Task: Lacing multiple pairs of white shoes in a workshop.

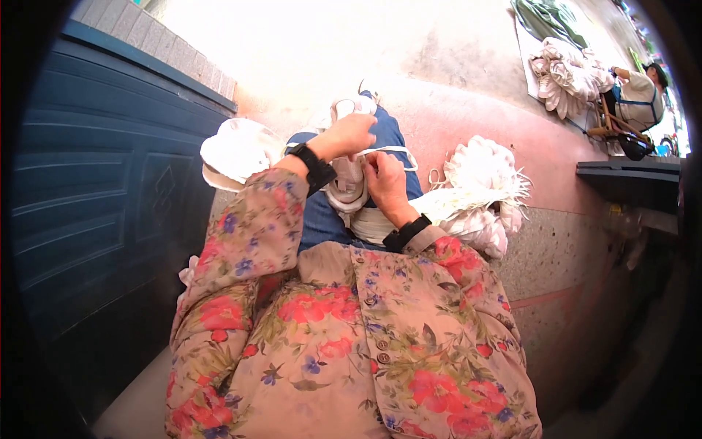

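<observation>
A: Head view, quick: where's the shoe (346,186)?
B: On the person's lap, atop the jeans (393,132), whitish, w/ both hands at it.
A: L hand (352,137)?
B: Over the far part of the shoe, fingers bent, gap narrow. Can't tell if they grip anything.
A: R hand (385,178)?
B: Near side of the lace (398,149), fingertips bunched close by it. Can't tell if it's actually pinched. The lace loops out to the right, over the leg.
A: What's around?
B: White pile (479,172) just right of the legs, w/ strands (450,206) at its near edge. White bundle (245,146) on the left, nr the blue door (80,183).
A: Anyone else?
B: Yep, a co-worker (638,99) seated top right, well apart, beside another pale pile (570,77).
</observation>
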The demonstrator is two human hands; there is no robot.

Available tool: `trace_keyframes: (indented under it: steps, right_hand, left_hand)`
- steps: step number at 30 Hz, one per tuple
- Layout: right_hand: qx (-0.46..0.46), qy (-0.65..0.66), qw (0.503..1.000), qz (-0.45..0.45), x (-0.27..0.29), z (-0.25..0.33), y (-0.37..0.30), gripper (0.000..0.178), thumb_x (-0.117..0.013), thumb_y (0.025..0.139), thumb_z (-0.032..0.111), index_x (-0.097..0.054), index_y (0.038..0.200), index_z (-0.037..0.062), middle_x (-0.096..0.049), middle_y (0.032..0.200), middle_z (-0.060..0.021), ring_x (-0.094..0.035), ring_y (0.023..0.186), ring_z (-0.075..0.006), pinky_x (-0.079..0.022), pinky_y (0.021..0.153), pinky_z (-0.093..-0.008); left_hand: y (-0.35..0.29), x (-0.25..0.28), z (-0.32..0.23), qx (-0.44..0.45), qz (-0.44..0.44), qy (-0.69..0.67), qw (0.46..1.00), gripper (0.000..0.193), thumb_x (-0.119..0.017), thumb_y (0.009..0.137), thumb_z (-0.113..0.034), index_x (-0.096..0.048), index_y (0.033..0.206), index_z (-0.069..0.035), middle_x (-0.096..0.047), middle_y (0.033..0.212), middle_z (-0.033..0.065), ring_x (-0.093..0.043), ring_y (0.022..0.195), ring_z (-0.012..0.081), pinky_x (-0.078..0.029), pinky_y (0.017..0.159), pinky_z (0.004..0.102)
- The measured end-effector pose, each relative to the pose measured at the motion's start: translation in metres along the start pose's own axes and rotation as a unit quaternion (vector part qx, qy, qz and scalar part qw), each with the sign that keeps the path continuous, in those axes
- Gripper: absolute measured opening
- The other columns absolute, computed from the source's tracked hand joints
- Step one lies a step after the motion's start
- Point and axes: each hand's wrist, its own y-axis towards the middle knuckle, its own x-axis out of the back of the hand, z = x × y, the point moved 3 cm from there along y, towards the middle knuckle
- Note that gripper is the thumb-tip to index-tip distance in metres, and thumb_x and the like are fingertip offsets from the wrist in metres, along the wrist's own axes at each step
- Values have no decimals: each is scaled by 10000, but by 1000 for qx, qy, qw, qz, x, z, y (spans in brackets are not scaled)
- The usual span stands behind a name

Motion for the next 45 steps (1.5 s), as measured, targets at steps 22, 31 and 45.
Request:
trace_keyframes:
  steps: [22,31,45]
  right_hand:
    - [296,-58,890,-343,158,113,102,84,-569,744,-7,-575,777,70,-499,680,-49,-465,693,-227,-361,661,-323]
    - [194,18,865,-462,227,121,92,100,-586,827,108,-644,835,27,-542,777,-18,-509,748,-108,-426,678,-222]
    - [-40,451,891,-15,174,85,101,208,-471,896,202,-567,911,18,-590,760,-72,-567,635,-114,-491,595,-236]
  left_hand:
    - [-10,21,-2,87,9,-265,960,627,-595,653,4,-366,1235,50,-499,587,28,-431,407,66,-315,340,202]
    - [-15,25,13,2,-97,-57,994,410,-549,735,-35,-493,1139,3,-587,768,105,-557,576,155,-441,482,274]
    - [-66,30,60,-79,-127,199,969,318,-490,734,-45,-538,1048,-48,-596,909,180,-571,852,336,-459,724,397]
